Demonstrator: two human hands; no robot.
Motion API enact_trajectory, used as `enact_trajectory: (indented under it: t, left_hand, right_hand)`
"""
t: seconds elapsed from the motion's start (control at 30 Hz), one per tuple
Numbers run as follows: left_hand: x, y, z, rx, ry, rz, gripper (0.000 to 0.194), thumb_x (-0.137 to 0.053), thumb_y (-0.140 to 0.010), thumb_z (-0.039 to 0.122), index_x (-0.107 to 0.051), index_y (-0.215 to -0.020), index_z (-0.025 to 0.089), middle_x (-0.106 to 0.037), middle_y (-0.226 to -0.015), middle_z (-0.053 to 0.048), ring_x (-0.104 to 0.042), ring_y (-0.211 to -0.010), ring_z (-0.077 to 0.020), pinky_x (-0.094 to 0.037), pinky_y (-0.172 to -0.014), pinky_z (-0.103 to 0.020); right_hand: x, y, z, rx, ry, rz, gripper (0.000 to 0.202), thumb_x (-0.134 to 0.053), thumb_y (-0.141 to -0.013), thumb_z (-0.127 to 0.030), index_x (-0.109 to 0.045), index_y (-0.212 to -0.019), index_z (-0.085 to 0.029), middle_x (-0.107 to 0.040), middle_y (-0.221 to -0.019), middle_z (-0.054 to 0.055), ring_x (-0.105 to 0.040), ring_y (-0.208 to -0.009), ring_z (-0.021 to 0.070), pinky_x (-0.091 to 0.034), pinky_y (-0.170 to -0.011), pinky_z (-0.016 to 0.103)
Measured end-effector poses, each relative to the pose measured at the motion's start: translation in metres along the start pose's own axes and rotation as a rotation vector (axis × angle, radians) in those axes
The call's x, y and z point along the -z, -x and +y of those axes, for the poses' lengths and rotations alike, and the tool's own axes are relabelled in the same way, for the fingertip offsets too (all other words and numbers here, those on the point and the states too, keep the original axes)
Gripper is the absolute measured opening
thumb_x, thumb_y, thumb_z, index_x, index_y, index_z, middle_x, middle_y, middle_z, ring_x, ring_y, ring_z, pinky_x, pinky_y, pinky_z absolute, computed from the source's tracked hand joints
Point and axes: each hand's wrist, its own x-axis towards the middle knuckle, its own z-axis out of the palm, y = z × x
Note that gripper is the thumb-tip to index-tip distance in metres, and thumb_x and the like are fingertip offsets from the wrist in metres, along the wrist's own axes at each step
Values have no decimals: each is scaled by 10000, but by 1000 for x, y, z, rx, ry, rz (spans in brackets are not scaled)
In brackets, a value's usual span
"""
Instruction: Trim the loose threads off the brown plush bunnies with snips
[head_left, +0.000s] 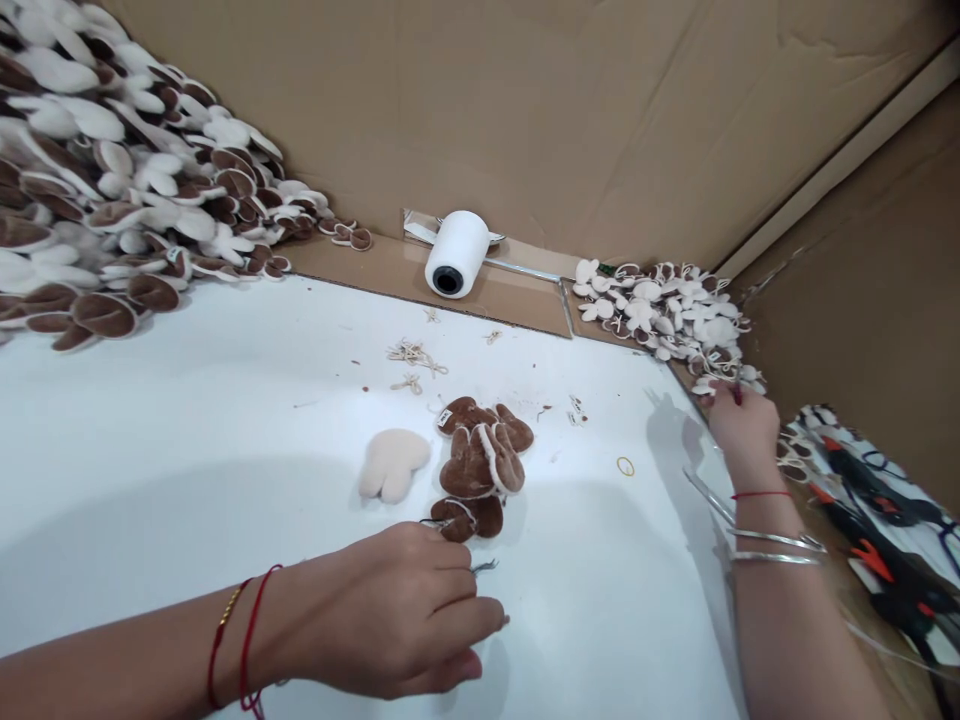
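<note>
My left hand (405, 615) is closed, palm down, above the white table, just in front of some brown plush pieces (474, 462). A dark strand and a grey frayed tip show beside its fingers; what they grip is hidden. Left of the brown pieces lies a flat cream plush piece (394, 464). On the right, my right hand (746, 428) reaches to the near edge of a heap of small cream and brown plush pieces (660, 308). Its fingers are pinched together there, and I cannot make out what is between them.
A big heap of cream and brown plush pieces (161, 175) fills the back left. A white roll (457, 252) lies by the cardboard wall (480, 110). Knotted cords (411, 355) and a rubber band (625, 466) lie on the table (225, 400). Black-and-orange tools (874, 490) are at right.
</note>
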Motion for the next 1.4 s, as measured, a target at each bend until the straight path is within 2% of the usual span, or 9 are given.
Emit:
enact_trajectory:
  t: [0.07, 0.17, 0.33, 0.77, 0.97, 1.13, 1.2, 1.27, 1.4]
  left_hand:
    - [-1, 1, 0, -10, -11, 18, 149, -487, -931, 238, -589, -987, 146, -610, -656, -14, -482, -566, -192, -365, -499, -337]
    - [-1, 0, -1, 5, -29, 64, 153, -440, -955, 217, -582, -956, 160, -601, -651, -10, -494, -577, -186, -364, -510, -326]
    - [3, -2, -4, 11, -65, 90, 201, -396, -960, 165, -578, -876, 165, -579, -624, -11, -482, -553, -178, -347, -496, -315]
    - [0, -2, -9, 33, -192, 14, 235, -367, -944, 92, -546, -831, 194, -579, -631, 7, -477, -563, -175, -270, -523, -327]
    - [-6, 2, -12, 4, -154, 88, 229, -341, -958, 112, -532, -873, 205, -557, -617, 12, -461, -549, -169, -263, -522, -322]
    - [-4, 3, -13, 46, -45, 173, 158, -378, -956, 136, -516, -1001, 198, -567, -671, 0, -461, -588, -160, -323, -543, -296]
    - [0, 2, -12, 96, 28, 234, 167, -423, -935, 120, -495, -1063, 200, -565, -700, -3, -467, -613, -155, -358, -567, -277]
    - [2, 1, -10, 164, 113, 317, 207, -471, -909, 101, -479, -1091, 200, -562, -730, -5, -484, -648, -148, -397, -602, -261]
    - [5, -1, -9, 299, 162, 575, 303, -541, -862, 62, -479, -1127, 196, -567, -855, -21, -528, -786, -150, -461, -721, -273]
  right_hand:
    - [5, -6, 15, -14, 169, 19, 306, -589, -946, -293, -585, -1231, -181, -541, -1334, 111, -557, -1163, 280, -465, -968, 517]
    - [4, -7, 26, 46, 334, -56, 412, -604, -934, -276, -521, -1329, -194, -431, -1458, 122, -467, -1276, 328, -408, -1022, 573]
    - [-4, -6, 26, 131, 498, -141, 380, -595, -943, -288, -536, -1305, -188, -511, -1376, 117, -560, -1167, 289, -491, -945, 516]
    - [-11, 0, 8, 103, 605, -56, 342, -595, -944, -297, -560, -1260, -172, -571, -1281, 109, -607, -1075, 258, -530, -882, 468]
    - [-7, 6, 5, 15, 389, -54, 332, -604, -938, -297, -571, -1241, -163, -577, -1270, 108, -607, -1075, 260, -524, -888, 474]
    - [-2, 20, -29, 3, -12, -114, 300, -592, -945, -307, -579, -1204, -156, -616, -1166, 90, -637, -958, 221, -553, -798, 409]
    - [-1, 36, -52, 17, -223, -204, 266, -548, -961, -316, -571, -1171, -153, -634, -1006, 56, -627, -765, 158, -532, -621, 290]
    - [0, 58, -74, 41, -424, -348, 229, -521, -935, -340, -581, -1091, -184, -615, -861, 3, -555, -630, 100, -391, -463, 180]
    - [5, 110, -106, 44, -707, -669, 330, -619, -784, -476, -602, -915, -173, -563, -717, -13, -456, -546, 76, -287, -428, 161]
